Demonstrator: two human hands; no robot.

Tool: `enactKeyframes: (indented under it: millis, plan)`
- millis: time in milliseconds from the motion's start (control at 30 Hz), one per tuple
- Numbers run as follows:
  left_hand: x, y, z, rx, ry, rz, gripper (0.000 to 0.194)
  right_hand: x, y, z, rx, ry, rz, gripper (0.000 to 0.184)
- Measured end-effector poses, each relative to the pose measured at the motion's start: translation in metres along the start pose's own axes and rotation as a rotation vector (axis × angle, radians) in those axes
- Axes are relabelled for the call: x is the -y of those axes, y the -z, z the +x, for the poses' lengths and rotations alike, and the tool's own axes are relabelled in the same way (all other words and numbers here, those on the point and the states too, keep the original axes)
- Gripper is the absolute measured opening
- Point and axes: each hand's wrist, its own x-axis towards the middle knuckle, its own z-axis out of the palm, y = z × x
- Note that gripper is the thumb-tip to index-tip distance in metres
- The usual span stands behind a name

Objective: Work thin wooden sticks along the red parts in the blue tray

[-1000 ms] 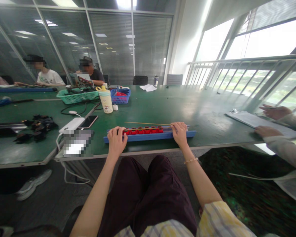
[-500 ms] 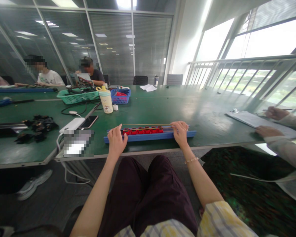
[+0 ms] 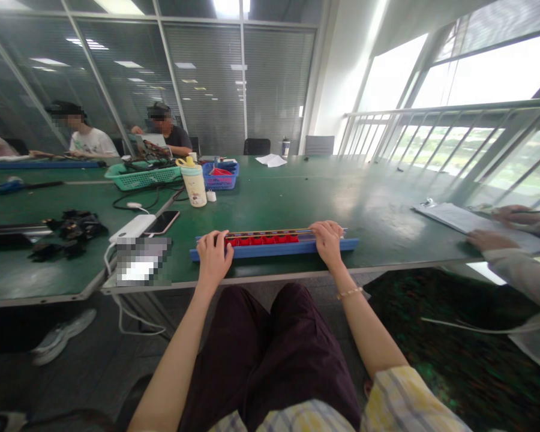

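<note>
In front of me a long blue rail [image 3: 274,251] lies along the table edge, with several red pieces [image 3: 263,239] in a row inside it. A thin yellowish strip [image 3: 270,233] runs along the top of the red pieces. My left hand [image 3: 215,251] is closed over the rail's left part, fingertips at the strip's left end. Toward the other end, my right hand [image 3: 327,241] has its fingers bent over the rail, pinching at the strip's right end. Both palms and fingers partly cover the rail ends.
A white power strip [image 3: 132,228], a phone [image 3: 162,222] and a yellow cup [image 3: 193,187] stand left. Behind are a green basket [image 3: 144,178] and a blue basket [image 3: 222,183]. At right, another person's hands rest on a clipboard [image 3: 468,222]. Black parts [image 3: 74,231] lie far left.
The thin strip, held just above the far side of the rail before, now lies down over the red pieces. My left fingers have lowered; my right hand has hardly moved.
</note>
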Motion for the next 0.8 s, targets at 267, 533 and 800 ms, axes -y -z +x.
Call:
enactKeyframes:
  millis: [267, 533, 800]
  plan:
    - [0.0006, 0.0001, 0.0, 0.01, -0.008, -0.001, 0.04, -0.0018, -0.0022, -0.0001, -0.021, 0.006, -0.016, 0.022]
    - [0.0008, -0.0001, -0.0001, 0.013, -0.008, 0.007, 0.043, 0.0002, -0.002, 0.0006, 0.005, -0.024, -0.046, 0.025]
    - [-0.0005, -0.0002, -0.0003, 0.01, -0.003, 0.011, 0.043, 0.0001, -0.0023, 0.0014, -0.001, -0.019, -0.028, 0.026]
